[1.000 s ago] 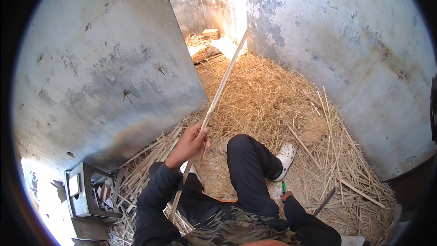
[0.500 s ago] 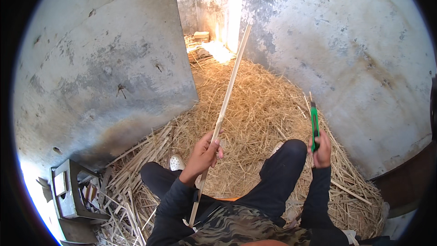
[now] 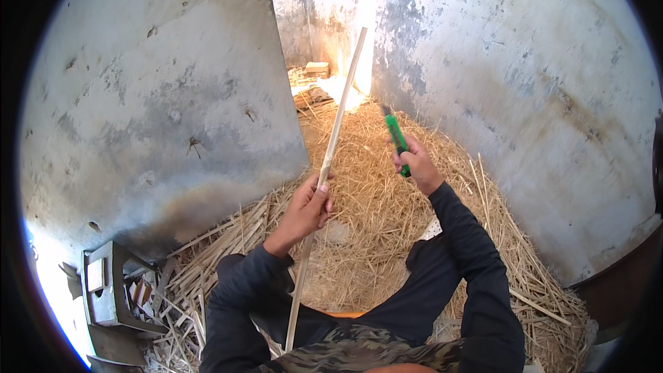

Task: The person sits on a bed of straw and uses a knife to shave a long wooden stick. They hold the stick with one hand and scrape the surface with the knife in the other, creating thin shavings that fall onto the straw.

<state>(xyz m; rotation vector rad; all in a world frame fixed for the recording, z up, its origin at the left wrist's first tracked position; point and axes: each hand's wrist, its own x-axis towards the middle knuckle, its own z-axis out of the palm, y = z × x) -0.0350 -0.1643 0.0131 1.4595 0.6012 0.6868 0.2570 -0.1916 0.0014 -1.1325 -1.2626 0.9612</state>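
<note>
My left hand (image 3: 304, 207) is closed round a long, pale, narrow strip of split wood or bamboo (image 3: 338, 128). The strip slants upright, its lower end down by my lap and its upper end reaching toward the bright corner. In my right hand (image 3: 418, 164) is a green utility knife (image 3: 397, 137), its dark blade end pointing up and slightly left. The knife is to the right of the strip and apart from it. My fingers hide part of the knife's handle and a short piece of the strip.
Straw-like shavings (image 3: 366, 214) cover the floor before me. Long split strips (image 3: 224, 235) lie heaped at the left, with more at the right. A small wooden stool (image 3: 114, 290) lies at the lower left. Weathered walls stand left (image 3: 159, 83) and right (image 3: 525, 97); a brick (image 3: 318, 68) lies far back.
My right hand has swung forward and left with the knife, from beside my right knee to nearer the strip. My left hand still holds the strip, which has shifted slightly.
</note>
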